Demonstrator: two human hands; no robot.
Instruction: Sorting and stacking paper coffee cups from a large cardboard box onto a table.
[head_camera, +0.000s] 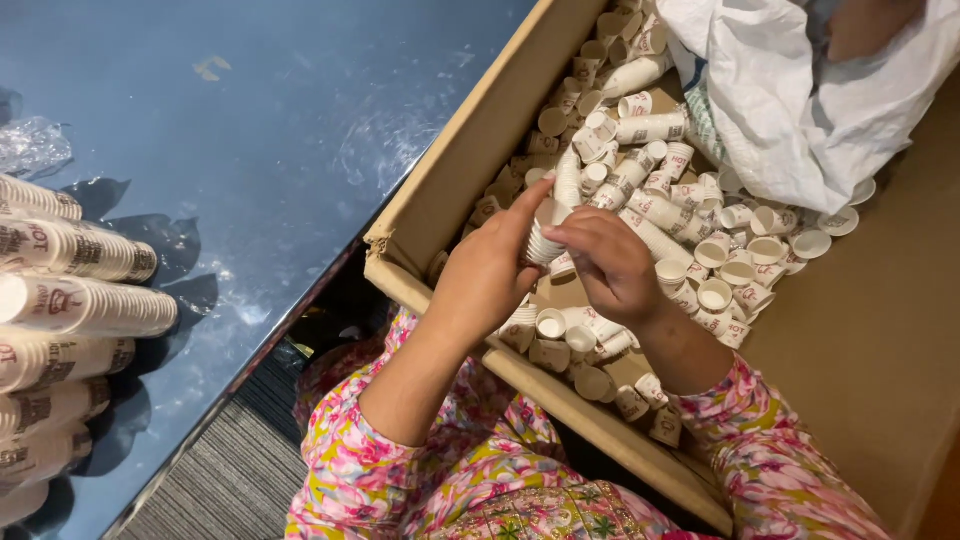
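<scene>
Both my hands clamped on a short stack of small paper cups, over the open cardboard box.

My left hand (487, 275) and right hand (605, 262) pinch the stack of nested cups (546, 238) between fingertips, just above loose white cups (700, 225) filling the cardboard box (450, 185). Beyond lies a white plastic bag (800, 100). Well apart, long cup stacks (80, 305) lie on the blue table (280, 130).

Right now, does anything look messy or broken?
Yes. Small paper cups lie jumbled every way in the cardboard box, whose near corner looks torn. Both hands hold a short stack, while neat stacks lie on the blue table.
</scene>
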